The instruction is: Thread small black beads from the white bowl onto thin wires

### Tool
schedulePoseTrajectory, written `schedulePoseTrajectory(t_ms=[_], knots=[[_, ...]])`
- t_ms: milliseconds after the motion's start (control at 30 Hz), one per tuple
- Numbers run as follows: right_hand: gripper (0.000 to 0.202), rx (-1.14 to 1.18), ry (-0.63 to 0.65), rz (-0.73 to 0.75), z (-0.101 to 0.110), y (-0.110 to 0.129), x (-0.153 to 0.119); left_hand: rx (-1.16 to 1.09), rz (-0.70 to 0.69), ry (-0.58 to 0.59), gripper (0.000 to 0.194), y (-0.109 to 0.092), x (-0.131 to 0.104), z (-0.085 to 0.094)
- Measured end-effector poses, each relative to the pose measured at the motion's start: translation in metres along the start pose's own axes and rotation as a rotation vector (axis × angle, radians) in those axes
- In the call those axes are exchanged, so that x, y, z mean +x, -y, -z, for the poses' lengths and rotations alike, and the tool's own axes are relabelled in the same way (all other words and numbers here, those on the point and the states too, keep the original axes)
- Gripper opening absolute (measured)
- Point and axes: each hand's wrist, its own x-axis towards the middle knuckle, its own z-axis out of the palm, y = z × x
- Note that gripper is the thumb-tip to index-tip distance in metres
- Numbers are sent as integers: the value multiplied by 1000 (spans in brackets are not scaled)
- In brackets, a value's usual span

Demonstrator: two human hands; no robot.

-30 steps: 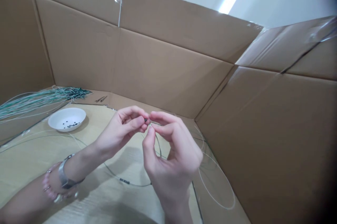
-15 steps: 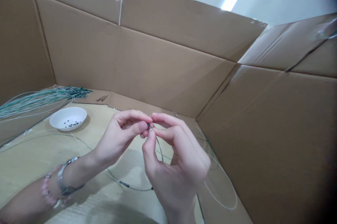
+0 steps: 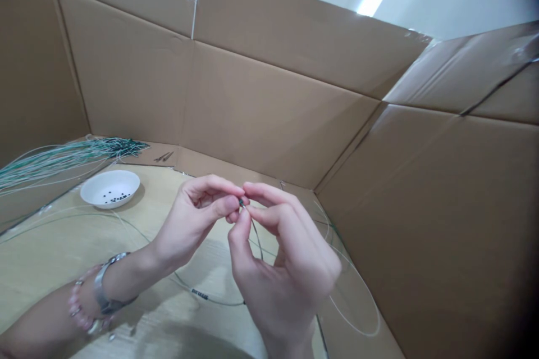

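My left hand [image 3: 191, 218] and my right hand [image 3: 282, 246] meet above the middle of the table, fingertips almost touching. Between thumb and index finger, my left hand pinches a tiny dark-green piece on a cord [image 3: 241, 201]; its exact kind is too small to make out. My right hand is closed on the thin cord [image 3: 257, 240] just beside it. From there the cord loops down behind my right hand and across the table. Several small dark beads [image 3: 199, 294] sit threaded in a row on the lower part of the loop.
A white bowl [image 3: 95, 190] holding several small black beads [image 3: 118, 198] stands at the left. Behind it lies a bundle of green and white cords [image 3: 84, 155] beside dark tweezers-like tools [image 3: 164, 157]. Cardboard walls [image 3: 273, 112] enclose the table [image 3: 37, 269]. A pale loose strand [image 3: 374, 308] curves at the right.
Both hands keep almost the same pose, fingertips together. The right hand has shifted very slightly to the right, and the green piece shows a little more between the fingers.
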Motion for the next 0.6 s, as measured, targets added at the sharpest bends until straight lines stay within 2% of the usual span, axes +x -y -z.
schedulePoseTrajectory(t_ms=[233, 433, 600], knots=[[16, -49, 12, 25, 1, -2, -3, 15, -17, 6, 5, 1, 0, 2], [15, -65, 38, 4, 3, 0, -4, 106, -91, 18, 5, -1, 0, 6], [16, 15, 39, -27, 1, 1, -2, 219, -171, 43, 5, -5, 0, 8]])
